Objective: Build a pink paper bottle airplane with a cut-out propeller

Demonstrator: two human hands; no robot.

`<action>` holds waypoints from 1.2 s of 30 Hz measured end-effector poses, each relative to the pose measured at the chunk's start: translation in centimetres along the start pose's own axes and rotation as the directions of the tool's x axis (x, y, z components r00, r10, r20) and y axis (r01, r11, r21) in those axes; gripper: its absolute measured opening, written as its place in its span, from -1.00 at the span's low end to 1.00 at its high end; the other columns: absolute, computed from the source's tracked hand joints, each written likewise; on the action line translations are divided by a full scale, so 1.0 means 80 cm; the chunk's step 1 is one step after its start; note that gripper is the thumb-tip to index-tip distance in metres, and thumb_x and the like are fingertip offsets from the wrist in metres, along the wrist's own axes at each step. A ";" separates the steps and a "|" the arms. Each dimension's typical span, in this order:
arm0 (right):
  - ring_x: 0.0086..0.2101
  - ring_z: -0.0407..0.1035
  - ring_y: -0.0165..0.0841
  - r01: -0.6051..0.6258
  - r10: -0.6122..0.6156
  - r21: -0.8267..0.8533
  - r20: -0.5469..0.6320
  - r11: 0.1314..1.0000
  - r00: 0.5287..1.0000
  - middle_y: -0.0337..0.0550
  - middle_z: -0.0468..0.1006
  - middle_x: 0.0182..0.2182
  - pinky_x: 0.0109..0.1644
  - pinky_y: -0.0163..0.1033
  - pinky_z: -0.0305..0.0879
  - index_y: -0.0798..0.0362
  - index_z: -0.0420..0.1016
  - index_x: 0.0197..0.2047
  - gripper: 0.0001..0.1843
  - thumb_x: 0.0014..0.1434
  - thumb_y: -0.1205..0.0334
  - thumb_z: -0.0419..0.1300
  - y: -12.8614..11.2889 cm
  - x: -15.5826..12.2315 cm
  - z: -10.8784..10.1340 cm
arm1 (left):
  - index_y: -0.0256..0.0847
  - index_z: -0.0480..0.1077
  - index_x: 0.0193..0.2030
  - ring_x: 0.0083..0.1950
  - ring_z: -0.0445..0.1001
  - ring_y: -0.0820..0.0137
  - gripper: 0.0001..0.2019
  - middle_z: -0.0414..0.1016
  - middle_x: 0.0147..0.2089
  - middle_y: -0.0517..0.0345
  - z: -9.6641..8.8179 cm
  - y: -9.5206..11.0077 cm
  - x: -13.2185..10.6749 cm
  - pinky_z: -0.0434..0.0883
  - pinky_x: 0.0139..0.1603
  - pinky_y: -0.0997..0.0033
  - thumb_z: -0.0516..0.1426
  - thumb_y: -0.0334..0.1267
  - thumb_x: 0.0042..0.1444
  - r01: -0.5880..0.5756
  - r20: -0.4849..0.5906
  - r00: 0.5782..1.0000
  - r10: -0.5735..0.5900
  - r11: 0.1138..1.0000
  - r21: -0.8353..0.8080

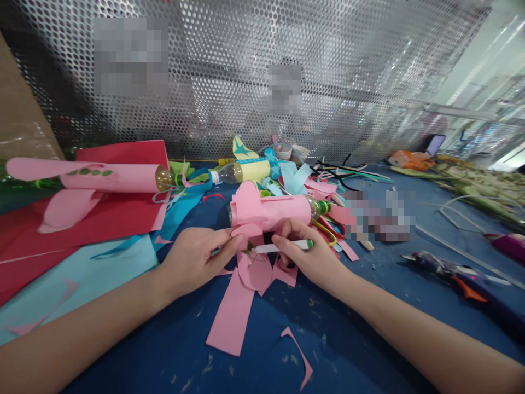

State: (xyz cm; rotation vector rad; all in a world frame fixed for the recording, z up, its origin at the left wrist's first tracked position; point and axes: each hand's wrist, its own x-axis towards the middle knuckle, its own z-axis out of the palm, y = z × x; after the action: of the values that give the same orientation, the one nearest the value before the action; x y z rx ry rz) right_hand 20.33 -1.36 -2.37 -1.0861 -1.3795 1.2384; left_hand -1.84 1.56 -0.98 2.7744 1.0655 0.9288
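Note:
My left hand [197,258] pinches a pink paper piece [250,271] near the table's middle. My right hand [305,254] grips a white marker with a green cap [283,247], its tip pointing left at that paper. Just behind both hands lies a plastic bottle wrapped in pink paper [273,210], green cap to the right. Pink paper scraps [232,317] lie in front of my hands on the blue table [348,339].
A second pink-wrapped bottle [110,176] rests on red paper [118,213] at the left, above light blue paper [82,273]. A yellow and blue bottle [250,171] lies farther back. Yellow-handled scissors [326,232] sit right of the bottle. A glue gun [451,273] lies at the right. Perforated metal panel [246,65] behind.

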 end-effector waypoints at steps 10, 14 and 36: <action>-0.71 0.22 -0.50 -0.019 0.020 0.019 -0.007 1.000 1.000 -0.47 0.31 -0.74 -0.61 -0.38 0.17 -0.02 0.18 -0.48 -0.71 0.11 0.13 0.23 -0.003 -0.001 0.001 | -0.20 0.49 -0.49 -0.60 0.41 0.47 -0.51 0.44 -0.64 0.21 0.000 -0.001 0.000 0.22 -0.56 0.52 -0.09 -0.08 0.34 0.001 -0.014 1.000 -0.001 1.000 -0.007; -0.71 0.23 -0.48 -0.018 0.018 0.018 -0.018 1.000 1.000 -0.47 0.31 -0.75 -0.62 -0.36 0.18 -0.03 0.18 -0.47 -0.71 0.11 0.10 0.23 -0.001 0.000 0.000 | -0.20 0.49 -0.51 -0.59 0.42 0.47 -0.50 0.45 -0.63 0.20 0.001 -0.001 0.000 0.23 -0.55 0.52 -0.09 -0.07 0.34 0.005 -0.015 1.000 -0.005 1.000 -0.005; -0.72 0.21 -0.49 -0.020 0.018 -0.033 -0.060 0.999 0.998 -0.47 0.27 -0.74 -0.65 -0.38 0.16 -0.03 0.17 -0.50 -0.73 0.09 0.14 0.21 -0.006 0.000 -0.001 | -0.19 0.50 -0.49 -0.59 0.43 0.46 -0.51 0.47 -0.63 0.20 0.001 -0.001 -0.001 0.23 -0.56 0.52 -0.09 -0.07 0.33 -0.006 -0.021 1.000 0.006 1.000 0.003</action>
State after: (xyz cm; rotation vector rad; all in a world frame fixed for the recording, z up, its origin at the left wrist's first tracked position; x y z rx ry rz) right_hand 20.40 -1.43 -1.93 -1.1531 -1.3522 1.1910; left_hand -1.88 1.57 -1.07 2.7776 1.0635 0.9606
